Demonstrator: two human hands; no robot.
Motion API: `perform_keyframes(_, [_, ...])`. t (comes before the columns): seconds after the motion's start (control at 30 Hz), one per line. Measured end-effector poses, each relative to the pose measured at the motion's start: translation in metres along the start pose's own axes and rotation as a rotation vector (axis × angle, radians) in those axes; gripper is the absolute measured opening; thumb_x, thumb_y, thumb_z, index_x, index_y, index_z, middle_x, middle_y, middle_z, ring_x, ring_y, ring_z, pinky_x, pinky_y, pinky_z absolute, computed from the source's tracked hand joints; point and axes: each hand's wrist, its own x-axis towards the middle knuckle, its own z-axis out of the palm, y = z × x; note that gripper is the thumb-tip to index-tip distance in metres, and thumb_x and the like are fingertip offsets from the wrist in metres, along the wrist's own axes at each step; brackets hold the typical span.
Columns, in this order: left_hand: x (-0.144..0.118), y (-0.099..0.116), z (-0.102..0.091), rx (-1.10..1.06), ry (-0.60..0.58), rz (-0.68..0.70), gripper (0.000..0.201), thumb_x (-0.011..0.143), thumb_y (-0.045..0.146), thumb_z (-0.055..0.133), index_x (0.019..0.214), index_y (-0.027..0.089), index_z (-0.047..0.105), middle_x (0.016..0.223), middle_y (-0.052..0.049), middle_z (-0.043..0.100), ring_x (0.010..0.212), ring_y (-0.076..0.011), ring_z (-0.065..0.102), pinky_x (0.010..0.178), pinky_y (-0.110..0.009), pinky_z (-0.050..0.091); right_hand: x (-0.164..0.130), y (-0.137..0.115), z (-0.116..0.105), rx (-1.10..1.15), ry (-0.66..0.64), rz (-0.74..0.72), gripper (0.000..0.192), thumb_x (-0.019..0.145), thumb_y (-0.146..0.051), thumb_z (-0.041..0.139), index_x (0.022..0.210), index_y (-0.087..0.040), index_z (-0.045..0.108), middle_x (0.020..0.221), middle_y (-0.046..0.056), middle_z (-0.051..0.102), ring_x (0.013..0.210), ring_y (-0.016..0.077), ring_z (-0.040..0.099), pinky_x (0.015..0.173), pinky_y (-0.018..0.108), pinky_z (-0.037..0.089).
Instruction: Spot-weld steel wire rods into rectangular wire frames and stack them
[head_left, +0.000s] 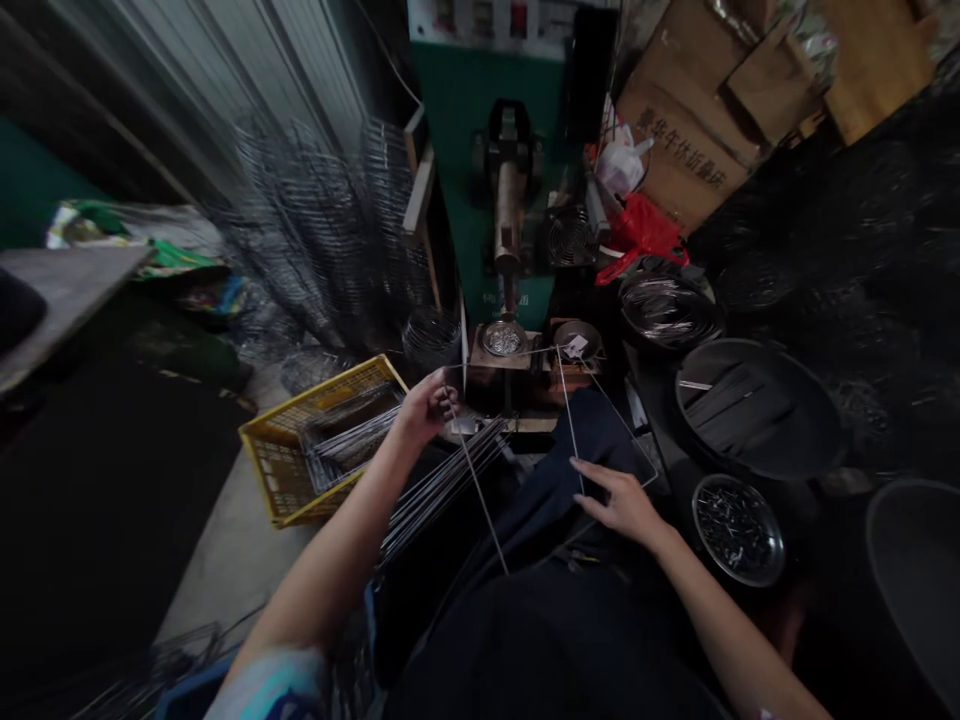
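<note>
Wire frame (566, 402), thin and bent, is up between the person's hands, above the lap, its far bar in line with the small plates under the machine. The left hand (429, 408) has its fingers curled round the wire by the far left corner, so that grip is grasping it. The right hand (619, 500) is looser: index finger and thumb are at the near part of the right leg, the other fingers partly hidden; whether they pinch or merely steady it, I can't tell from here.

To hold it well, I'd keep both legs level and let the left grip do the carrying, with light guidance from the right, since wire this thin would likely twist if pushed unevenly.

Just beyond the far bar is a metal dish (486, 345) of shiny bits, beneath the ram (508, 210) of the green machine (442, 100). Left, loose rods (442, 490) lie near a yellow crate (277, 480). Right, a wide dark pan (802, 420) sits beyond a bowl (776, 555) of small metal pieces.
</note>
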Motion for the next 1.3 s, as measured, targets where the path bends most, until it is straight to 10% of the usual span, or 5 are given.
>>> perform_keyframes(0.33, [-0.025,0.005,-0.023,0.408,-0.237,-0.216,0.05,0.081,0.03,0.07,0.125,0.009,0.058,0.087,-0.014,0.074,0.056,-0.018,0.067,0.042,-0.02,0.042,0.002,0.012,-0.03,-0.069,-0.1,0.032,0.052,0.084,-0.03,0.066,0.135,-0.028,0.055,0.13,0.004,0.061,0.115,0.0237,0.061,0.098,0.037,0.051])
perform_keyframes(0.57, [-0.081,-0.013,-0.035,0.436,-0.477,-0.486,0.072,0.091,0.04,0.057,0.151,0.018,0.024,0.072,-0.011,0.073,0.044,-0.0169,0.062,0.04,-0.021,0.042,0.012,-0.027,-0.044,-0.098,-0.235,0.008,0.05,0.083,-0.03,0.067,0.132,-0.029,0.058,0.129,0.002,0.062,0.115,0.0242,0.061,0.098,0.037,0.051])
perform_keyframes(0.83, [-0.134,-0.054,-0.047,0.198,-0.298,-0.317,0.083,0.091,0.037,0.058,0.154,0.013,0.009,0.072,-0.014,0.072,0.053,-0.0195,0.067,0.045,-0.021,0.046,-0.022,-0.083,-0.083,0.036,-0.19,0.043,0.053,0.084,-0.032,0.068,0.135,-0.031,0.055,0.129,0.004,0.061,0.114,0.0264,0.062,0.095,0.038,0.054])
perform_keyframes(1.13, [-0.115,-0.086,0.059,0.127,-0.378,-0.113,0.085,0.09,0.038,0.059,0.155,0.017,0.008,0.072,-0.008,0.071,0.057,-0.0196,0.067,0.058,-0.03,0.052,-0.019,-0.083,-0.084,-0.08,-0.019,0.0,0.049,0.085,-0.032,0.066,0.133,-0.03,0.058,0.127,0.006,0.063,0.113,0.0265,0.062,0.095,0.038,0.054])
perform_keyframes(1.3, [-0.115,-0.097,0.056,0.157,-0.377,-0.175,0.082,0.09,0.038,0.057,0.154,0.016,0.011,0.07,-0.007,0.07,0.054,-0.0193,0.066,0.054,-0.029,0.052,-0.029,-0.082,-0.074,-0.033,0.028,-0.003,0.05,0.085,-0.031,0.066,0.134,-0.029,0.057,0.125,0.006,0.065,0.111,0.0253,0.064,0.093,0.037,0.055])
